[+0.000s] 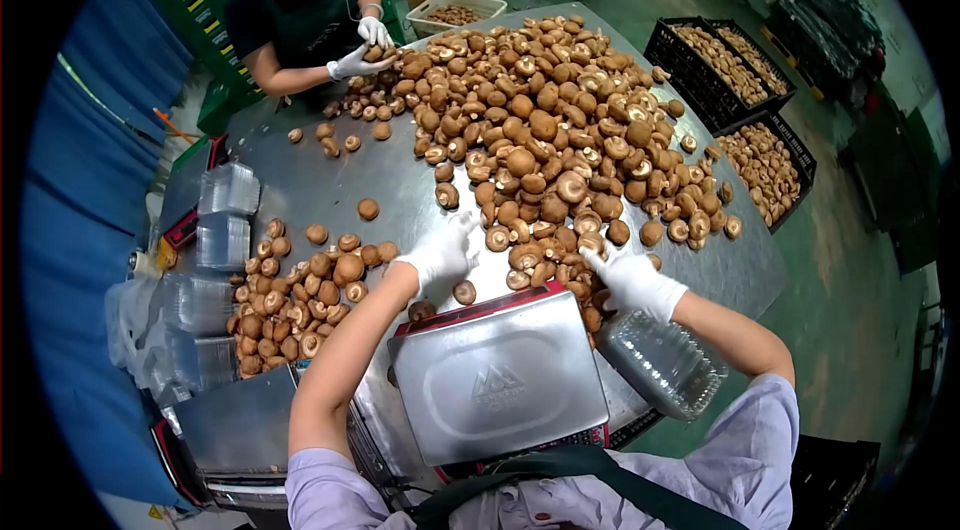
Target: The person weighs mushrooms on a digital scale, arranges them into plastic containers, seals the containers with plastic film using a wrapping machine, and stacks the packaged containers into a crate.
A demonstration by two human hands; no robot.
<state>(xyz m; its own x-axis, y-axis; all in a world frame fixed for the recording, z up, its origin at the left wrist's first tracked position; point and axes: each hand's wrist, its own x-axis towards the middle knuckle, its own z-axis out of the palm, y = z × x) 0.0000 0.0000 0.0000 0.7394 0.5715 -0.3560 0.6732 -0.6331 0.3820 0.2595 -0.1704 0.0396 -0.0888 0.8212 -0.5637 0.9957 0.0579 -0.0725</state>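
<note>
Reaching past a silver rectangular metal scale (pixel 500 375), the person's white-gloved hands were apart. The left hand (pixel 442 255), fingers spread, was beyond the scale's far-left corner, over the grey metal surface (pixel 325 180). The right hand (pixel 637 282) curved down at round brown mushrooms (pixel 543 125) beyond its far-right corner; whether it pinched one could not be told. A clear plastic tray (pixel 665 362) was just right of the scale; far ahead-left, a co-worker's gloved hands (pixel 357 63) held a mushroom.

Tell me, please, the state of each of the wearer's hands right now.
Left hand: open, holding nothing visible.
Right hand: fingers at the shiitake mushrooms; grip cannot be told.
</note>
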